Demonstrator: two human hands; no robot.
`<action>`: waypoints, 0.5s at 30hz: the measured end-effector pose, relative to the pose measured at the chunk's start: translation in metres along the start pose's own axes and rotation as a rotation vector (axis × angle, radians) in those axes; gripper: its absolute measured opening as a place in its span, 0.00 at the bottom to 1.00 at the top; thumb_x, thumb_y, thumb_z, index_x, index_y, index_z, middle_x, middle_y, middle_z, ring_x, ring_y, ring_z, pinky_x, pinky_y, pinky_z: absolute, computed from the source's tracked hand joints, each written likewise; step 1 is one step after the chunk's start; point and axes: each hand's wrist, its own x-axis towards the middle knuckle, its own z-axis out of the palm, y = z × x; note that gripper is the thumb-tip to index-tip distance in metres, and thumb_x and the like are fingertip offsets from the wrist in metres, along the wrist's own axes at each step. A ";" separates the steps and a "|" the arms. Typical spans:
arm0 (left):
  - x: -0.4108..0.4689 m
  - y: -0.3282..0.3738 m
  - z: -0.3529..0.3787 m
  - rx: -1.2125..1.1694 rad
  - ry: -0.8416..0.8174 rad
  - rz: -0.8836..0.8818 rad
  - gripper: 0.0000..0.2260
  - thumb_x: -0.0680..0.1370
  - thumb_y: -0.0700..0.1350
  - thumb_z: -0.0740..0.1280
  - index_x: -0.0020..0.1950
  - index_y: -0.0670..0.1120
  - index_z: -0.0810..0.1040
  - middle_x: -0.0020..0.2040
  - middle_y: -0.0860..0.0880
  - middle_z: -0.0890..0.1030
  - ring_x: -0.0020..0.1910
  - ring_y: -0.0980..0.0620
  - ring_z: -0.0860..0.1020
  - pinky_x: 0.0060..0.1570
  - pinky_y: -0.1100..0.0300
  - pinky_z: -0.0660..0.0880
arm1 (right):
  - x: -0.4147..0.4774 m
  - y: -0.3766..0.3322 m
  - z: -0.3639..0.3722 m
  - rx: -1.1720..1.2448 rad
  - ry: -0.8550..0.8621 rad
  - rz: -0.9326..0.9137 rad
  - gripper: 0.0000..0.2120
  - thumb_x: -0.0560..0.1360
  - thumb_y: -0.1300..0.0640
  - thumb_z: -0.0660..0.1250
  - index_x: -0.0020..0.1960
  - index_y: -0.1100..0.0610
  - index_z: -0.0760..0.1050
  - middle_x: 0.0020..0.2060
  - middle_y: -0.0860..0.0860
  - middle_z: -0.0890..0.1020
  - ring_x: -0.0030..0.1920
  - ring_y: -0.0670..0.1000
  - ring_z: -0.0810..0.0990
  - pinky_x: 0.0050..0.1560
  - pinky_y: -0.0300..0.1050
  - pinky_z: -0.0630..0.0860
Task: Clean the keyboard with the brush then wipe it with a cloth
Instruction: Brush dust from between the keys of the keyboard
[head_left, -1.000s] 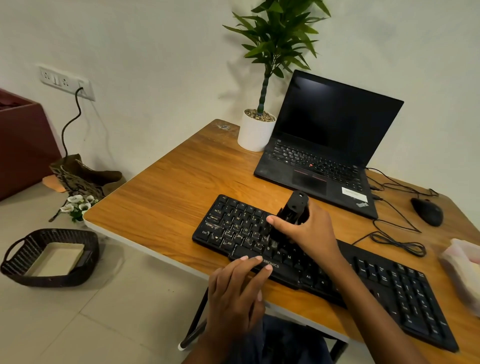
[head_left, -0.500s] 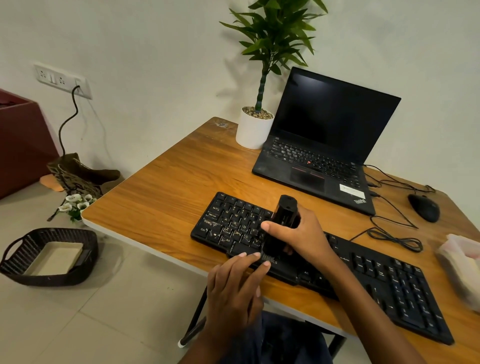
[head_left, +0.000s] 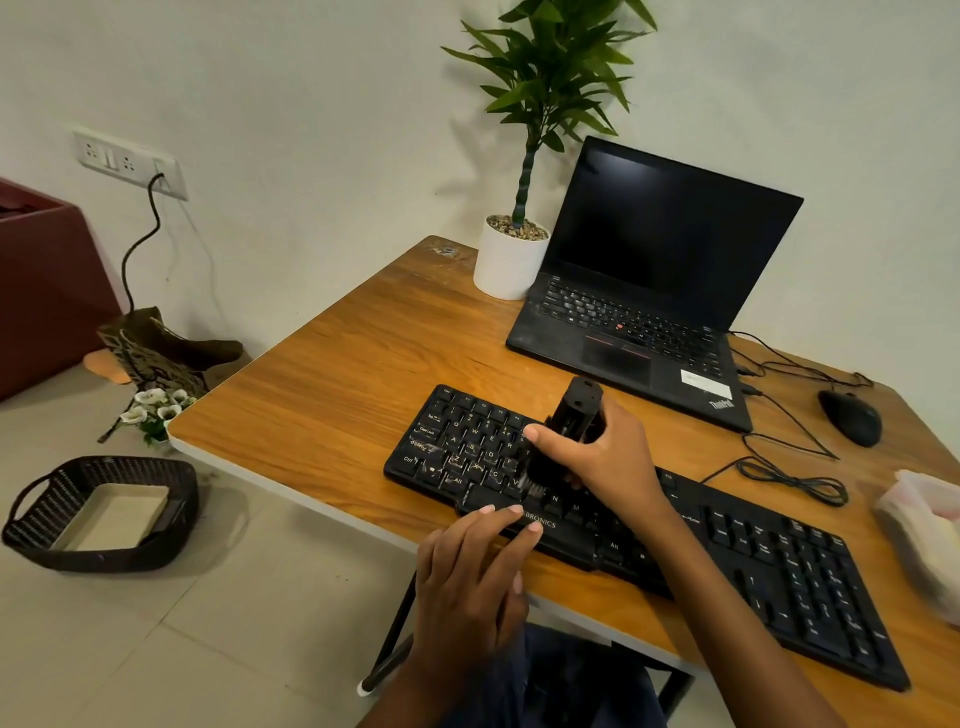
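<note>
Now: brushing stage, by the look of it; wipe not begun.
Right hand (head_left: 602, 460): fingers clenched round the black brush (head_left: 579, 410), upright, its tip down among the lower letter keys.
Left hand (head_left: 467, 561): fingers straight, pressing the front edge of the keyboard (head_left: 779, 571) on the table (head_left: 337, 405).
Left to do: likely more keys, then the whole wipe; cloth (head_left: 924, 535) lying untouched near the table's right edge.

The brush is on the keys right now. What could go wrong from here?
1. The keyboard lies close to the front edge of the table, steadied only by fingers of the left hand; a hard stroke could slide it off.
2. The right hand grips the brush steeply; pressing hard might snag a keycap.
</note>
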 end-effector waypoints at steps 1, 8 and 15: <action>0.000 0.000 0.000 0.000 -0.002 0.000 0.18 0.72 0.45 0.58 0.61 0.52 0.72 0.61 0.52 0.72 0.60 0.52 0.70 0.53 0.57 0.63 | 0.004 0.001 0.000 -0.055 0.043 -0.024 0.16 0.64 0.46 0.75 0.38 0.51 0.69 0.33 0.47 0.78 0.32 0.44 0.77 0.31 0.31 0.72; 0.000 0.001 -0.001 -0.007 -0.008 -0.007 0.18 0.72 0.45 0.58 0.61 0.52 0.73 0.62 0.51 0.73 0.61 0.52 0.70 0.53 0.56 0.64 | -0.009 -0.009 0.016 -0.001 -0.025 -0.065 0.15 0.65 0.49 0.76 0.39 0.48 0.69 0.33 0.44 0.77 0.34 0.36 0.76 0.34 0.28 0.71; 0.000 0.001 -0.003 -0.020 -0.013 -0.009 0.18 0.73 0.44 0.58 0.62 0.51 0.73 0.62 0.52 0.73 0.62 0.52 0.70 0.54 0.56 0.64 | -0.001 -0.009 0.012 -0.138 0.108 -0.118 0.16 0.65 0.48 0.76 0.37 0.45 0.67 0.32 0.42 0.75 0.36 0.34 0.75 0.34 0.26 0.69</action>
